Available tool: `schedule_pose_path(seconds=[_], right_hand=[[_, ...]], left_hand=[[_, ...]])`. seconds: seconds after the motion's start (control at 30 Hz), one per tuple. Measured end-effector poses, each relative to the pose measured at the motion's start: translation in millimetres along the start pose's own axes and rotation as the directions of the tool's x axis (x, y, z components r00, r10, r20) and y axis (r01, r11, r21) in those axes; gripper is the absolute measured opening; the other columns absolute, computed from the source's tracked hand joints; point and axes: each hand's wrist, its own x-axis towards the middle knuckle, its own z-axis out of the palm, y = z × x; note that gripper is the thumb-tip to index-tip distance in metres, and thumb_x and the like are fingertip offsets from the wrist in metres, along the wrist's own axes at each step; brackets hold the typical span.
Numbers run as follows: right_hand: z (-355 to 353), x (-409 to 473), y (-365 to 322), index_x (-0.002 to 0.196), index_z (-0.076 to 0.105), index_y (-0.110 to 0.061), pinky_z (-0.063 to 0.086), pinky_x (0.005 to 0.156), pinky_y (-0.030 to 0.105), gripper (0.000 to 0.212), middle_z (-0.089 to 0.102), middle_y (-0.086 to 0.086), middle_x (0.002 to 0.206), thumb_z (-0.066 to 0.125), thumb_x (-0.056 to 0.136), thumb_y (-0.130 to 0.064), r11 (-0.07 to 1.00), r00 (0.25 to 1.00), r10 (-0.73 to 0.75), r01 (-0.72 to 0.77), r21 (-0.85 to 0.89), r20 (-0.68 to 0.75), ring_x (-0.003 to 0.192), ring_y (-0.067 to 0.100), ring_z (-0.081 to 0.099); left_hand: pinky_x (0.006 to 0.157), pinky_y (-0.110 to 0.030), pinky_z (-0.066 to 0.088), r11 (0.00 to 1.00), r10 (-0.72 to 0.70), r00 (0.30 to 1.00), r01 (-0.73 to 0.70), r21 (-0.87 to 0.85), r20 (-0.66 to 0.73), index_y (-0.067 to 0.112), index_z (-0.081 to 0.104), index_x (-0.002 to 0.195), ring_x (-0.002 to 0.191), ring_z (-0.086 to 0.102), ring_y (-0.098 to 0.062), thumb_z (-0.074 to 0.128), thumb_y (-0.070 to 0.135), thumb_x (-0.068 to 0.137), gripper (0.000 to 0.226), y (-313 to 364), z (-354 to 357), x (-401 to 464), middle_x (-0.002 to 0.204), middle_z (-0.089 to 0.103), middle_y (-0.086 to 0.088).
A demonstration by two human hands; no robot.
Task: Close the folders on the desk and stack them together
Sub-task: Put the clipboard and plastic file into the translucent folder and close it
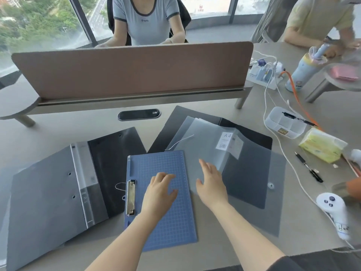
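A blue gridded clipboard folder (168, 222) lies in front of me with its metal clip on the left side. My left hand (160, 190) rests on it, fingers relaxed. To the left a grey ring-binder folder (48, 196) lies spread open, its dark inner cover toward the middle. To the right a black folder (175, 122) lies open under several translucent sleeves (207, 137) and a translucent snap envelope (254, 182). My right hand (211, 182) lies flat on the translucent sheet at its left edge.
A brown desk divider (132, 69) stands behind the folders. On the right are a white cable (289, 163), pens (308, 167), a tissue pack (320, 145), a clear tray (283, 122), a white controller (334, 208), a power strip (263, 75) and a bottle (304, 69). Two other people are at the far side.
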Motion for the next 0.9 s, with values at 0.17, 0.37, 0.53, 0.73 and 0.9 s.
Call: schedule_pose_path(seconds=[0.17,0.37,0.53,0.73,0.9], right_hand=[[-19.7,7.4,12.5,0.156,0.015,-0.023,0.035,0.109,0.039,0.068,0.022,0.001,0.161,0.049,0.098,-0.019,0.993,0.991,0.112,-0.110,0.036,-0.074,0.143,0.027,0.023],[-43.4,23.1,30.6,0.155,0.015,-0.023,0.039,0.106,0.042,0.069,0.027,-0.003,0.158,0.050,0.096,-0.020,0.975,0.961,0.216,-0.202,0.093,-0.176,0.139,0.024,0.029],[-58.6,37.8,52.4,0.154,0.019,-0.018,0.042,0.105,0.047,0.065,0.029,0.003,0.157,0.048,0.097,-0.022,0.958,0.943,0.285,-0.275,0.081,-0.171,0.139,0.028,0.031],[-81.3,79.3,78.4,0.147,0.034,-0.012,0.045,0.098,0.048,0.052,0.036,0.008,0.150,0.047,0.096,-0.018,0.966,0.953,0.259,-0.258,0.027,-0.160,0.130,0.031,0.039],[-95.7,108.4,101.1,0.149,0.029,-0.013,0.042,0.098,0.047,0.055,0.034,0.006,0.154,0.044,0.096,-0.014,0.975,0.971,0.223,-0.223,0.009,-0.087,0.134,0.032,0.035]], left_hand=[[0.100,-0.030,0.042,0.986,0.160,0.967,-0.164,0.004,0.200,0.027,0.043,0.143,0.127,0.040,-0.017,0.066,0.041,0.087,0.062,23.4,13.4,22.4,0.138,0.044,0.007],[0.113,-0.037,0.025,0.957,0.228,0.873,-0.283,0.067,0.431,0.035,0.024,0.151,0.141,0.023,-0.021,0.069,0.049,0.080,0.086,42.2,28.9,42.1,0.158,0.021,0.003],[0.117,-0.043,0.020,0.914,0.242,0.815,-0.374,0.158,0.527,0.036,0.012,0.153,0.146,0.014,-0.024,0.072,0.055,0.075,0.100,43.6,44.8,37.4,0.163,0.010,0.001],[0.116,-0.039,0.020,0.872,0.265,0.811,-0.432,0.229,0.522,0.034,0.006,0.155,0.147,0.015,-0.025,0.072,0.054,0.077,0.104,49.9,55.7,45.8,0.163,0.009,-0.002],[0.116,-0.037,0.023,0.892,0.215,0.851,-0.371,0.258,0.479,0.033,0.010,0.155,0.145,0.020,-0.024,0.071,0.048,0.081,0.097,56.1,59.9,46.9,0.163,0.013,0.000]])
